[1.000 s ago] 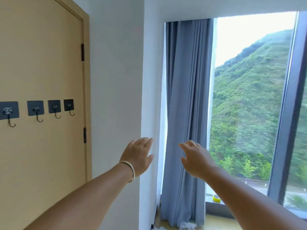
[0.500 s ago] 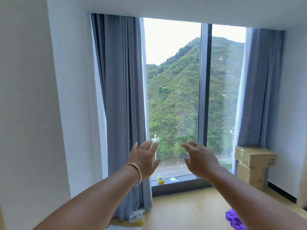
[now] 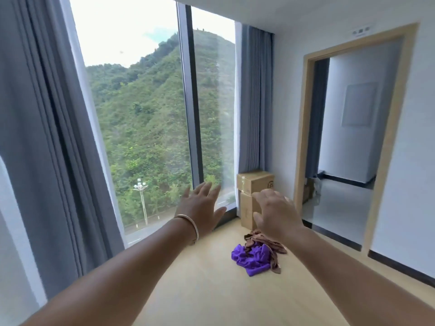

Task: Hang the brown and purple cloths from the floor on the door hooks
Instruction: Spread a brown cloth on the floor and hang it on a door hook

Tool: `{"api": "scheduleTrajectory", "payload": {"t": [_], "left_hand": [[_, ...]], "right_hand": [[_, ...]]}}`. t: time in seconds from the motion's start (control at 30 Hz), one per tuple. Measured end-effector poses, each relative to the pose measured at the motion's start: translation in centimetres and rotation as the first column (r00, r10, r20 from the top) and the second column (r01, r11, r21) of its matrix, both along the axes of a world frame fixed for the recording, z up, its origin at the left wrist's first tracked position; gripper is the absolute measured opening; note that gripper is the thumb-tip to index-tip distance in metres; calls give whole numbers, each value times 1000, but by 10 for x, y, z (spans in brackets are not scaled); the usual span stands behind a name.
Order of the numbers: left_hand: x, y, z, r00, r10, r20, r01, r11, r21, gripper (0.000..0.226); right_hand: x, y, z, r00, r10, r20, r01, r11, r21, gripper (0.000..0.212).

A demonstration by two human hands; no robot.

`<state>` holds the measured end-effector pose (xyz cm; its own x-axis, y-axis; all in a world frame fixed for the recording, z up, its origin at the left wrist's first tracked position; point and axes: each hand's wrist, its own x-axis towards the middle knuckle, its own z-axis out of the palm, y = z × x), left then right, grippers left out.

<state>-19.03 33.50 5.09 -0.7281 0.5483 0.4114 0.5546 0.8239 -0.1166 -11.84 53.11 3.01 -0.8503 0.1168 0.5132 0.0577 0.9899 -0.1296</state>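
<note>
A purple cloth (image 3: pixel 253 258) lies crumpled on the light wood floor, with a brown cloth (image 3: pixel 270 243) tangled over its far and right side. My left hand (image 3: pixel 202 205), a bangle on its wrist, is stretched out in the air with straight, spread fingers and holds nothing. My right hand (image 3: pixel 275 215) hovers in the air above and before the cloth pile, fingers relaxed and empty. The door with its hooks is out of view.
Two stacked cardboard boxes (image 3: pixel 254 189) stand in the corner behind the cloths. A tall window (image 3: pixel 150 114) with grey curtains (image 3: pixel 42 137) fills the left side. An open doorway (image 3: pixel 348 147) leads to another room on the right.
The view has swung right, away from the door with hooks, past the window, bringing the cloths on the floor and the doorway into sight. Both hands stay raised and empty.
</note>
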Motion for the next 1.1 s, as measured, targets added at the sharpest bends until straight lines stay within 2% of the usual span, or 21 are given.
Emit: {"api": "scheduleTrajectory", "payload": {"t": [0.27,0.37,0.53,0.7,0.87,1.1], "left_hand": [[-6,106,-52,957,-272,98,274,962,-8,67],[2,126,-73,917,-364,160,358,931,68,68],[6,143,-94,819,-504,275,483,864,144,68],[-4,153,-110,737,-567,368,561,817,136,70],[-19,161,-119,690,-606,396,613,780,127,69],[-43,190,-133,642,-630,437,642,754,143,69]], "right_hand": [[55,65,-33,948,-318,29,319,947,-25,45],[73,70,-48,897,-440,52,442,896,-48,41],[88,61,-71,813,-576,79,581,799,-155,47],[93,47,-96,752,-638,165,659,727,-191,47],[94,45,-113,692,-693,203,722,658,-215,48],[81,75,-127,663,-710,239,749,623,-226,48]]}}
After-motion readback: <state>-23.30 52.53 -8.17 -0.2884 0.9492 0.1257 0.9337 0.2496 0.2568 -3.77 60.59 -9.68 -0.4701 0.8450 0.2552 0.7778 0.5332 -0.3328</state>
